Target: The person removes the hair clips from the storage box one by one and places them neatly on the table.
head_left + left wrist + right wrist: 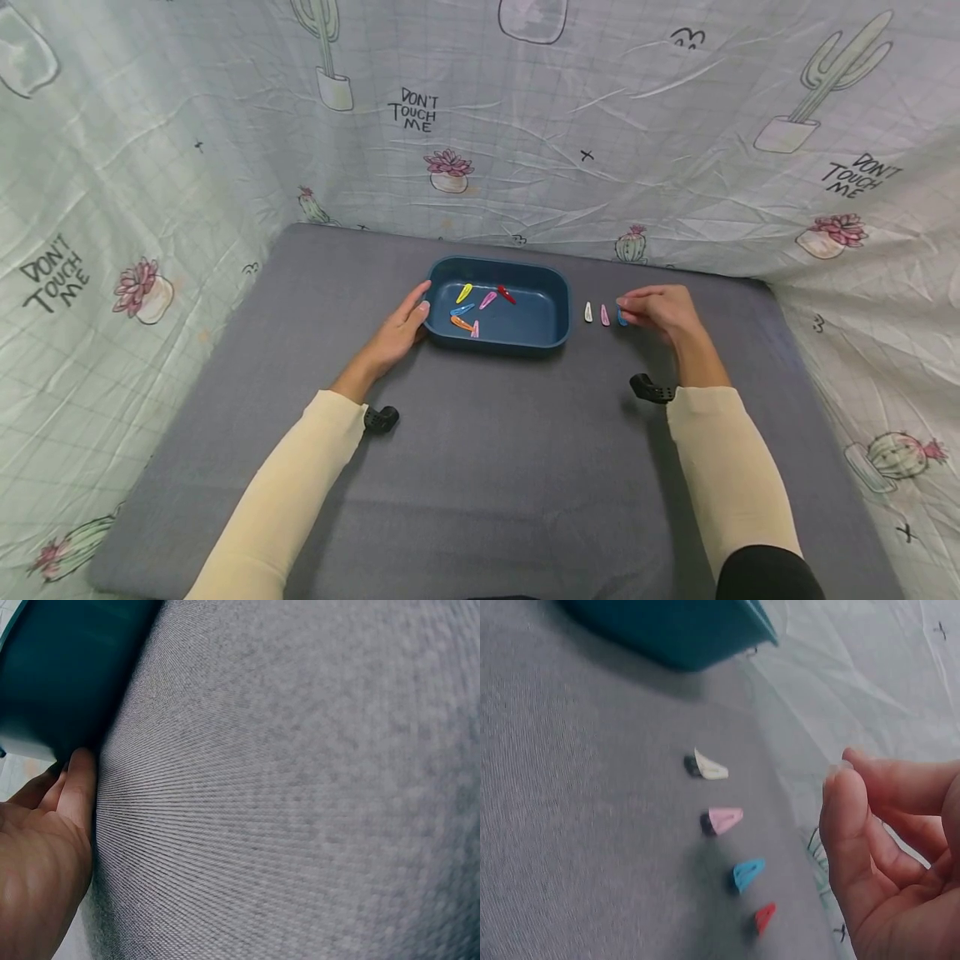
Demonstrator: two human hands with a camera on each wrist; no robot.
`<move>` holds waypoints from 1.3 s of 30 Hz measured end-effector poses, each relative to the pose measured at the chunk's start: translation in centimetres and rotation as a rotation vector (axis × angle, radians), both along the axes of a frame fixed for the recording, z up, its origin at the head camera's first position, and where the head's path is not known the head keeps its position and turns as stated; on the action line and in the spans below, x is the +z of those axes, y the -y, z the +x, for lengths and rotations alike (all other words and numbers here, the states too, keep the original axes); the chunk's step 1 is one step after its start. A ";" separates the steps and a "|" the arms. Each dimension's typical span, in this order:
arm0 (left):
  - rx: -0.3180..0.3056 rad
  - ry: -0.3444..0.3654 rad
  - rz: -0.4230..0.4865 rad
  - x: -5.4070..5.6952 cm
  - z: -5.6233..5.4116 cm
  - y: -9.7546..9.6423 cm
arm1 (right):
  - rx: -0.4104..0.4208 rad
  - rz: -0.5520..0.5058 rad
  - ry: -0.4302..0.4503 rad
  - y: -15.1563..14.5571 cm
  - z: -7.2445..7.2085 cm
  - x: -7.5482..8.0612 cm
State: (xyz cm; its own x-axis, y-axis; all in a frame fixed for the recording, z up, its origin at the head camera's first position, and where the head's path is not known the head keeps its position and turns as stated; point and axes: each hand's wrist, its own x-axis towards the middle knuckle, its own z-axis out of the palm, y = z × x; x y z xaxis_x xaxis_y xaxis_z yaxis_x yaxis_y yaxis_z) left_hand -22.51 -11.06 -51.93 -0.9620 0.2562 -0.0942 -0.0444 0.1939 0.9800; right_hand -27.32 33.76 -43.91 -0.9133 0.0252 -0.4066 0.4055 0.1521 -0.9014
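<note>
A blue rectangular tray (495,343) sits on the table, holding several snap hair clips, among them a yellow clip (464,293), an orange clip (461,323) and a red clip (506,294). My left hand (397,333) touches the outside of its left end with fairly straight fingers. To the tray's right lie a white clip (711,766), a pink clip (726,819), a blue clip (748,874) and a red clip (765,918). Above the blue and red ones hovers my right hand (660,310), fingers bent, thumb and index tips together. Nothing shows between them.
Grey cloth covers the table (480,467). A pale printed curtain (525,125) hangs behind and along both sides, meeting the table's back edge close beyond the tray. Each wrist carries a black camera mount.
</note>
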 end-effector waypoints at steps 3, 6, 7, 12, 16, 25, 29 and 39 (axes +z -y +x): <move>-0.001 -0.001 -0.004 -0.1 -0.1 0.1 | 0.025 -0.018 -0.021 0.7 0.0 0.2; -0.006 -0.002 0.001 -0.1 -0.2 0.1 | 0.044 -0.013 -0.035 1.2 -0.1 0.0; -0.007 -0.002 0.001 0.0 -0.2 0.1 | 0.048 -0.012 -0.040 1.4 -0.1 0.0; -0.004 0.001 0.003 0.1 -0.2 0.1 | 0.070 0.018 -0.064 2.4 -0.2 -0.3; -0.005 0.002 0.003 0.2 -0.3 0.0 | 0.090 0.039 -0.076 3.3 -0.2 -0.1; -0.009 -0.004 0.002 0.3 -0.3 0.1 | 0.141 0.083 -0.119 5.0 -0.3 0.4; -0.008 -0.002 -0.006 0.3 -0.4 0.1 | 0.171 0.090 -0.116 5.4 -0.2 0.4; -0.016 0.008 0.016 0.3 -0.4 0.2 | 0.202 0.099 -0.091 7.3 0.0 0.9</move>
State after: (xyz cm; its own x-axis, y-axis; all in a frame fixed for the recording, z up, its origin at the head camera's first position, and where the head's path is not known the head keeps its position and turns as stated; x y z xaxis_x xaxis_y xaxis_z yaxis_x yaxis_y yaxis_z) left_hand -22.87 -11.25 -51.63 -0.9570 0.2732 -0.0973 -0.0489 0.1785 0.9827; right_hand -27.37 26.43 -42.98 -0.9365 -0.1261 -0.3273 0.2759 0.3117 -0.9093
